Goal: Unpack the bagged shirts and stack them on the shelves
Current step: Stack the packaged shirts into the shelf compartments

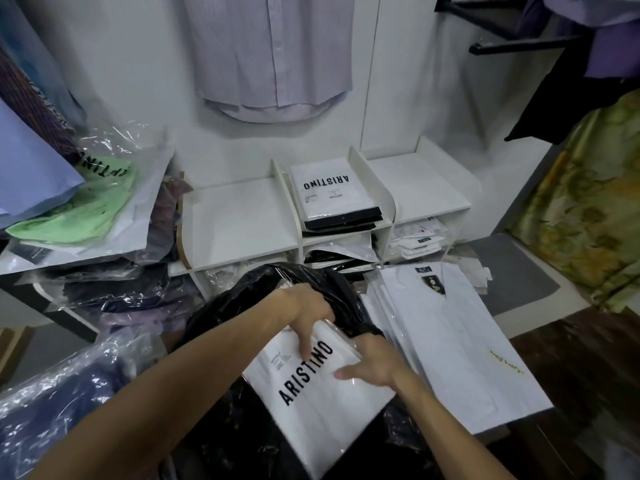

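Nearest, both hands work on a white ARISTINO packet (pixel 311 403) that lies tilted across a black bag (pixel 263 445), its far end tucked inside the bag's mouth. The right hand (pixel 372 367) grasps the packet's right edge, thumb on top pointing left and the fingers curled under out of sight. The left hand (pixel 304 317) is at the packet's far end, fingers bent down onto its top face while the black plastic bunches just beyond the knuckles; whether it grips the packet or the bag I cannot tell. At near left lies a dark blue shirt in clear wrap (pixel 69 403). Just right of the bag, a stack of white shirts (pixel 450 341) lies on the floor, a dark tag at the top shirt's collar. Farther off stands a white shelf unit (pixel 242 220) with upright dividers: the middle top bay holds a pile of packets (pixel 332 192), white ARISTINO face up, dark ones beneath; the bays either side show bare board, and the lower cubbies hold more wrapped shirts. To the far left, a green shirt (pixel 79 209) in plastic rests on a worktop (pixel 69 261), over darker wrapped garments. On the far wall hangs a pale striped shirt (pixel 270 57).
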Available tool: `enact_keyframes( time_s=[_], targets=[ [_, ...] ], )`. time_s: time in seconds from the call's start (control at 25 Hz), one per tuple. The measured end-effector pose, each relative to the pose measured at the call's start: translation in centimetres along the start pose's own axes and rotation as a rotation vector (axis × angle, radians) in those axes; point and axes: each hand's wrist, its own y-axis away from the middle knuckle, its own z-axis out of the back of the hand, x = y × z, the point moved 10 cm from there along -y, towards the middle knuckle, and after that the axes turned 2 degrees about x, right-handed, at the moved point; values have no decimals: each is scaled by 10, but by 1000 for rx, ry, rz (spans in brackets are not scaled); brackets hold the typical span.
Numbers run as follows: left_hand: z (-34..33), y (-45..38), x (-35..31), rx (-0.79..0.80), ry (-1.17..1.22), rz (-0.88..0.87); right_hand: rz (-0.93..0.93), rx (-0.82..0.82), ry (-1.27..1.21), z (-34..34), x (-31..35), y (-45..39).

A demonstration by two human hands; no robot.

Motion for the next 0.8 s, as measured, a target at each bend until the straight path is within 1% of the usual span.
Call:
enact_keyframes(
  time_s=[0.08, 0.16, 0.2, 0.24, 0.28, 0.32, 0.36, 0.4, 0.44, 0.52, 0.56, 0.6, 0.68, 0.76, 0.8],
  targets=[
    [11, 1, -16, -49, 80, -34, 16, -37, 150, 21, 17, 1],
    [25, 5, -8, -127, 161, -1, 18, -127, 278, 46, 33, 7],
    [31, 10, 3, -170, 240, 21, 17, -226, 333, 62, 39, 11],
    [36, 15, 17, -214, 326, 48, 25, -384, 393, 82, 46, 17],
    [39, 22, 33, -255, 405, 79, 39, -585, 441, 102, 50, 26],
    [42, 32, 48, -304, 490, 112, 46, -769, 438, 118, 52, 39],
    [46, 44, 63, -363, 594, 141, 70, -910, 331, 132, 47, 50],
    [50, 57, 75, -434, 727, 158, 95, -970, 140, 143, 36, 56],
    [54, 72, 85, -509, 882, 160, 113, -945, -103, 150, 22, 56],
    [60, 98, 96, -632, 1177, 129, 103, -761, -520, 143, 0, 47],
    [61, 108, 99, -683, 1269, 115, 118, -683, -682, 136, -3, 43],
    [62, 116, 100, -724, 1312, 104, 146, -632, -827, 132, -2, 40],
    [62, 127, 97, -783, 1354, 88, 208, -555, -1015, 128, 2, 36],
    [57, 133, 95, -822, 1426, 68, 290, -399, -1070, 118, 17, 29],
    [56, 136, 95, -842, 1464, 62, 322, -340, -1059, 113, 26, 28]
  ],
)
